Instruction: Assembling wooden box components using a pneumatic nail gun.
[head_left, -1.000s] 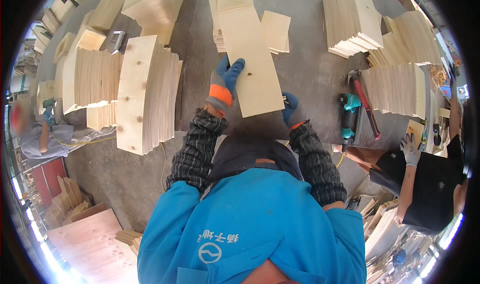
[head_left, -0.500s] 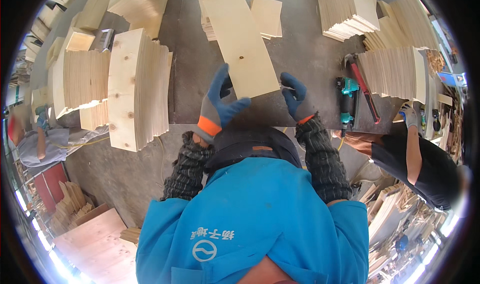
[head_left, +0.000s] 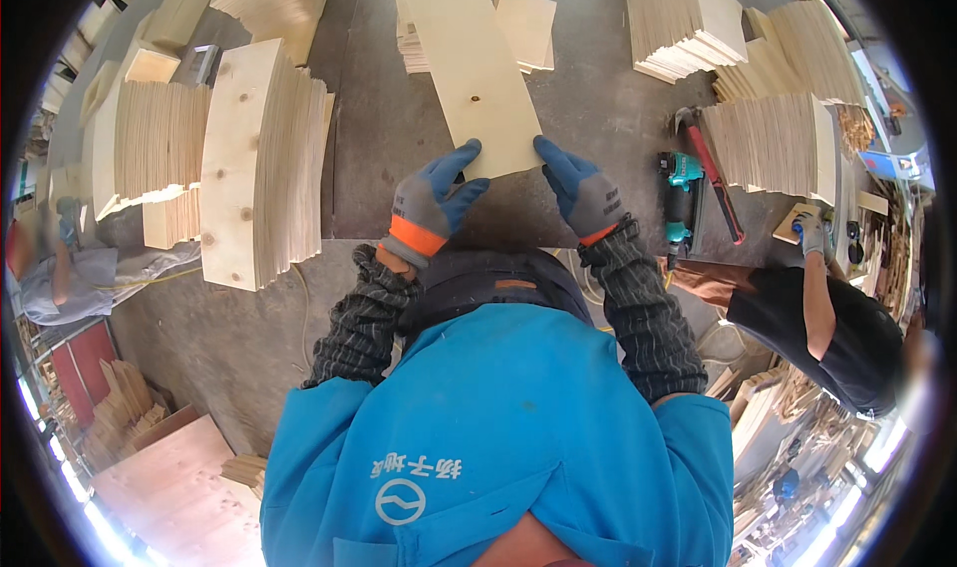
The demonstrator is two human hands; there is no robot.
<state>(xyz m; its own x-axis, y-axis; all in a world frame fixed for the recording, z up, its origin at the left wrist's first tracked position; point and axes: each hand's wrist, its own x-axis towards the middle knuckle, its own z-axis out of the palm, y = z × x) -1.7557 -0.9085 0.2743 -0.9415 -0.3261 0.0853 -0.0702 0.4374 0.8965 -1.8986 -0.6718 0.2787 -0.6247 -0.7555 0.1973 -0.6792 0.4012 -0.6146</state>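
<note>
A long pale wooden board with one small dark knot lies at a slant in front of me, its near end toward my body. My left hand, in a blue and grey glove with an orange cuff, has its fingers on the board's left edge near that end. At the right near corner, the gloved fingers of my right hand press on the opposite edge. The board's far end rests over a small stack of thin boards. A shorter light board shows partly beneath it.
Tall stacks of thin boards stand at the left, with more board stacks at the right. A teal nail gun and a red-handled hammer lie on the dark table. Co-workers are on both sides.
Both hands have moved in from either side of the board's near end onto its edges. The view has shifted slightly. At the right, the co-worker's hand is now over a small wooden piece.
</note>
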